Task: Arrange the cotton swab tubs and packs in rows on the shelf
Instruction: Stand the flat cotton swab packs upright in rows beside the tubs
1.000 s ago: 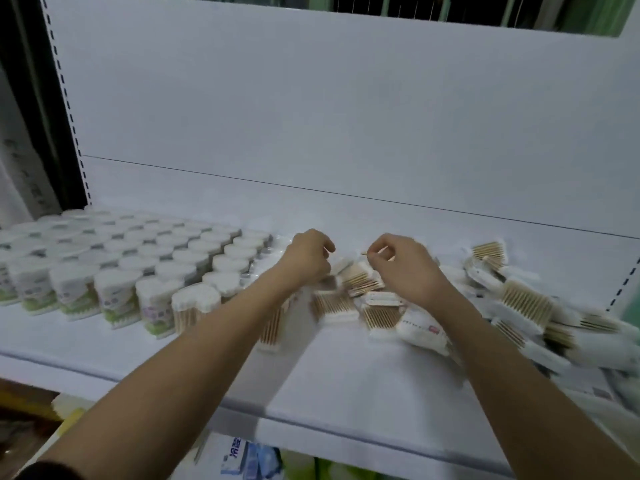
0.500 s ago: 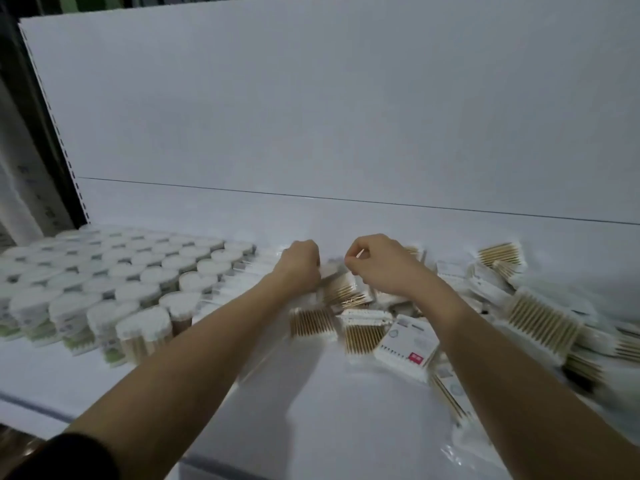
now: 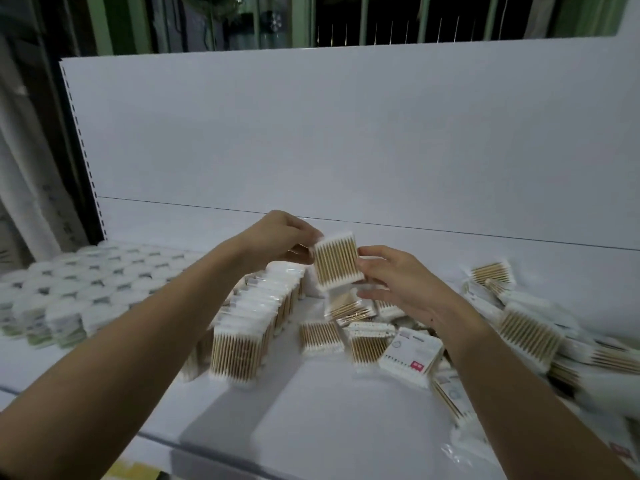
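Pinching pack (image 3: 336, 263) edges, both hands, above shelf (image 3: 346, 427) w/ bare front.

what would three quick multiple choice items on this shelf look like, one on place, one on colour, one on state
1. Where do the round cotton swab tubs stand?
A. on the left part of the shelf
B. on the right part
C. on the floor

2. What colour are the sticks in the held swab pack?
A. blue
B. tan, like wood
C. black

3. How is the held pack placed?
A. flat in the loose pile
B. standing in the upright row
C. lifted above the shelf between both hands

Answers:
1 A, the tubs fill the left end of the white shelf, with the upright row of packs beside them.
2 B, the sticks are tan with white tips.
3 C, the left hand and right hand each hold a side of it above the loose pile of packs.
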`<state>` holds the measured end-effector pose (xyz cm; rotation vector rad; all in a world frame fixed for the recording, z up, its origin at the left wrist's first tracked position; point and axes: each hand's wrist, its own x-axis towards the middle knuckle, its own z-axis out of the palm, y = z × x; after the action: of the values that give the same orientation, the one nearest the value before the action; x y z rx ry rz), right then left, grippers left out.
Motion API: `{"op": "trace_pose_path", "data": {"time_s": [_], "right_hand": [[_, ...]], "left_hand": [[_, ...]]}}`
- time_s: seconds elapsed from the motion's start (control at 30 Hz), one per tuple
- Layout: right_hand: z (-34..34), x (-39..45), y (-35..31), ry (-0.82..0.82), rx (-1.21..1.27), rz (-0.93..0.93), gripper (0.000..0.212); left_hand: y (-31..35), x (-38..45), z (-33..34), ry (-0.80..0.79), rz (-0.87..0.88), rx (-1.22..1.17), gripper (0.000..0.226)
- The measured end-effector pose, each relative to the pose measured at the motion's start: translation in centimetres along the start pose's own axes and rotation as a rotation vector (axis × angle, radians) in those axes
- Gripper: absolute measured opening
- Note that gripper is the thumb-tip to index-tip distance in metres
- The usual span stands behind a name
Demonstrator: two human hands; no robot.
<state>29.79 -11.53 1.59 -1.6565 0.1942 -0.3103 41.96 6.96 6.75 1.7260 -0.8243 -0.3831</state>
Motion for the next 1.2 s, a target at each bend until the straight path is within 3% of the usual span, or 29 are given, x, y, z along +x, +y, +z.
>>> {"op": "trace_pose_path", "data": {"time_s": [0.2,0.27,0.47,0.6,0.73,0.83,0.97,1.2], "right_hand": [[0.7,-1.3,0.0,0.039,0.177,0.007,0.023],[0.8,-1.7,0.1,0.032,0.244,0.054,0.024],[1.7,-2.6,0.7,0.049,0.341,0.096,0.028],[3.7,-3.6,2.0,0.164,-0.065,0.08,0.015],[7.8,-4.9,5.2,-0.064,-0.566,0.0,0.013],[10.1,-4.8,8.5,-0.097,-0.921,-0.232,0.014],[10.7,-4.7,10.9,-0.031,-1.03,-0.441,0.023],[10.5,-4.3,10.8,-0.032,-1.048,-0.492,0.02]], "left_hand": [[0.6,-1.2,0.1,-0.058,0.038,0.058,0.024],[0.7,-1.2,0.1,-0.074,0.056,0.144,0.033],[1.1,-0.8,-0.8,-0.156,0.085,0.397,0.028],[0.0,1.1,-1.6,0.015,0.147,0.454,0.026],[-3.0,4.1,-1.4,0.056,0.153,0.676,0.025],[-5.0,6.2,-0.6,0.06,0.197,0.821,0.025],[-7.0,8.4,0.0,0.062,0.244,0.912,0.018],[-8.2,11.3,0.5,0.014,0.278,1.062,0.018]]}}
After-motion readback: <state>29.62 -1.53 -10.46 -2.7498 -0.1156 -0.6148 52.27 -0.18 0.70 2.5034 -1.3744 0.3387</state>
